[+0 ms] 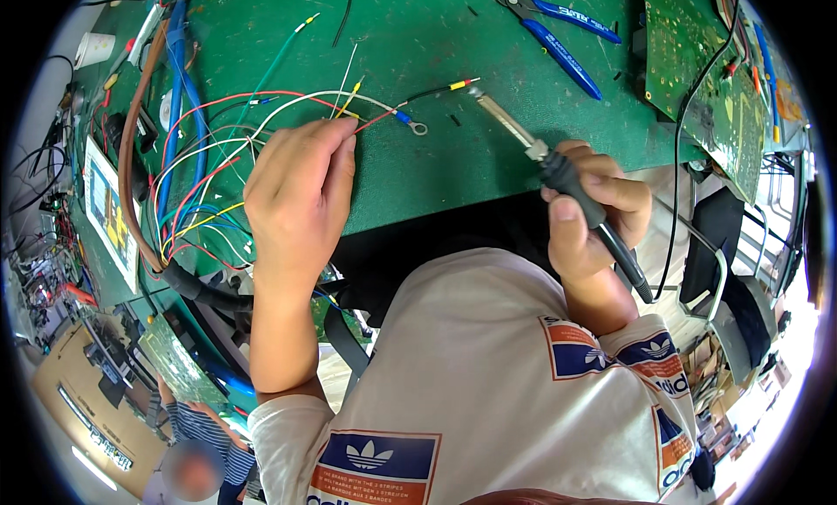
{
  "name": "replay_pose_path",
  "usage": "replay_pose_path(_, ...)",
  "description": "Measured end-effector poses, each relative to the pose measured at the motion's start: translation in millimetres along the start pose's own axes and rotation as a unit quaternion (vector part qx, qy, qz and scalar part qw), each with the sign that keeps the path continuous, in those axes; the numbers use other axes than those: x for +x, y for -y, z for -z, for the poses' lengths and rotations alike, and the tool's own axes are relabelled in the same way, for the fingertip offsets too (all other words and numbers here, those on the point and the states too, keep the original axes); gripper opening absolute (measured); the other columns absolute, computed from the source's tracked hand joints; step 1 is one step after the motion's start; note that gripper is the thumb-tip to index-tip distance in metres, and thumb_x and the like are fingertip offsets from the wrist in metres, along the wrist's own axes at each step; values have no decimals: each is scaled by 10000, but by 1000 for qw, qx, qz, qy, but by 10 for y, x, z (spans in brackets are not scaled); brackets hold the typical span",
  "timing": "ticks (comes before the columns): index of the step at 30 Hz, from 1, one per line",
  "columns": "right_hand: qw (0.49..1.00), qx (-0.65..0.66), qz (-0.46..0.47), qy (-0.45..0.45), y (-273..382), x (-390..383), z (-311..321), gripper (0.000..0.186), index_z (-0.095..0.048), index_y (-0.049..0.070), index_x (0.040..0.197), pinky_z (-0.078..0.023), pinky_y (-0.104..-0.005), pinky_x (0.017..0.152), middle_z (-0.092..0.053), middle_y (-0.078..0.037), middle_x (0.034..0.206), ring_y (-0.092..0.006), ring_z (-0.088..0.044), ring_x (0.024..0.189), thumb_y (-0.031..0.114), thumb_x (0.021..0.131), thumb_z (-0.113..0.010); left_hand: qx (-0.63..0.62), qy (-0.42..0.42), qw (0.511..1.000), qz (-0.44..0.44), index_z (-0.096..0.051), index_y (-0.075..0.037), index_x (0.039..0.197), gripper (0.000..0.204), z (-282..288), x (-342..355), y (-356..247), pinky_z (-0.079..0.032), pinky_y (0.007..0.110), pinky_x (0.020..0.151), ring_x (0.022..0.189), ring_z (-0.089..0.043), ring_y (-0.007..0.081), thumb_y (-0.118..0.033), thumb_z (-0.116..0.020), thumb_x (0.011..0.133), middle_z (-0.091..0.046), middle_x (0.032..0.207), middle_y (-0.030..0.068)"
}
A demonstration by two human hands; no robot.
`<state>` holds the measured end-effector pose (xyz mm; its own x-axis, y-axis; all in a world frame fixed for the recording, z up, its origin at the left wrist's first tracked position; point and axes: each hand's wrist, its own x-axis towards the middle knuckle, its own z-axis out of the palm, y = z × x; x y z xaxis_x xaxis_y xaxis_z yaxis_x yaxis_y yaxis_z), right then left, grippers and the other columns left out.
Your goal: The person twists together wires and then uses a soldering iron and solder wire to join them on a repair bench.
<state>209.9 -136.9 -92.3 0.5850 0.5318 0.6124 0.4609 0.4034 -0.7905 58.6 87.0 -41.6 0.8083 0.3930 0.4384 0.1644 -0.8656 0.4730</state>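
Observation:
My left hand (296, 191) pinches a thin red wire (382, 116) between thumb and fingertips above the green bench top. Along that wire sits a black sleeve (427, 93), then a yellow marker sleeve (460, 85) close to its bare end. My right hand (602, 200) grips a soldering iron (507, 122) by its dark handle. The iron's tip is right beside the yellow sleeve; whether they touch, I cannot tell. Under the red wire lies a white wire with a blue-collared ring terminal (418, 128). A yellow-sleeved wire (350, 97) sticks up by my left fingertips.
Blue-handled cutters (567, 56) lie at the far right of the bench (410, 187), near a green circuit board (706, 87). The iron's black cord (680, 156) hangs at right. Loose wires fan from a thick cable (205, 289) at left. A striped-sleeved person (205, 427) is lower left.

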Motion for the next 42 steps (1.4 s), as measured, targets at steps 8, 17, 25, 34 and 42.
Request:
replay_pose_path(8,997,-19,-67,28,25,64,-214,361,-543,12,1091,-481,-297,620,-664,-138,872,-191,-608,707,-35,833,-791,3,-18,999,-28,-704,4,994,232,-55,-49,57,-539,359,672,768,-677,284,93,-767,790,-718,914,130)
replay_pose_path(17,995,-45,-92,23,62,223,-113,294,-516,9,1081,-519,-378,745,-640,-144,852,-190,-615,716,4,892,-741,-17,-2,999,-49,-689,-3,1007,272,-136,62,71,-546,379,684,801,-677,308,108,-751,766,-709,925,130)
replay_pose_path(25,996,-62,-52,39,-77,165,-84,349,-548,17,1055,-527,-334,668,-658,-128,834,-234,-648,727,-4,823,-808,0,25,998,-54,-684,-6,1015,300,-170,98,121,-546,388,711,832,-667,305,126,-715,747,-702,940,121)
replay_pose_path(34,994,-84,-35,52,-105,132,-113,344,-573,2,1014,-524,-343,587,-656,-144,779,-252,-661,659,-6,780,-826,-16,39,998,-50,-681,-1,1018,312,-146,120,134,-536,391,701,819,-658,305,140,-697,740,-698,930,123)
replay_pose_path(42,994,-99,-37,40,-96,121,-141,348,-581,1,1001,-536,-349,579,-667,-141,801,-260,-675,663,-6,764,-836,-11,43,998,-53,-681,-1,1016,311,-143,128,130,-536,389,695,811,-658,303,136,-701,738,-699,926,121)
